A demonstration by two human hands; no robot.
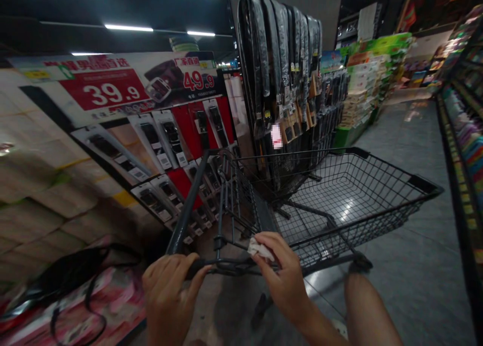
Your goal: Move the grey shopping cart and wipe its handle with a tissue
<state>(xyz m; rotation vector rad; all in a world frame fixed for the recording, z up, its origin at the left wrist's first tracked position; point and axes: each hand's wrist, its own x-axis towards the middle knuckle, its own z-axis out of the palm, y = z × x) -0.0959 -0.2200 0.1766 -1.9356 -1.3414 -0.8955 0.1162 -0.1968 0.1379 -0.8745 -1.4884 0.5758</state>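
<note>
A black wire shopping cart (339,185) stands in front of me, turned so that its basket reaches to the right. My left hand (171,285) is closed around the near corner of its frame, where the dark handle bar (184,220) meets the side. Between the fingers and thumb of my right hand (281,270) is a crumpled white tissue (260,249), held just over the cart's near side rail. The cart's basket shows only bare wire mesh, with the floor visible through it.
On the left, a display board (109,91) holds packaged belts. Long belts in plastic (281,49) hang behind the cart. Stacked cartons (362,84) stand farther back, and shelves (468,149) line the right side. Pink packages (109,305) lie at the lower left.
</note>
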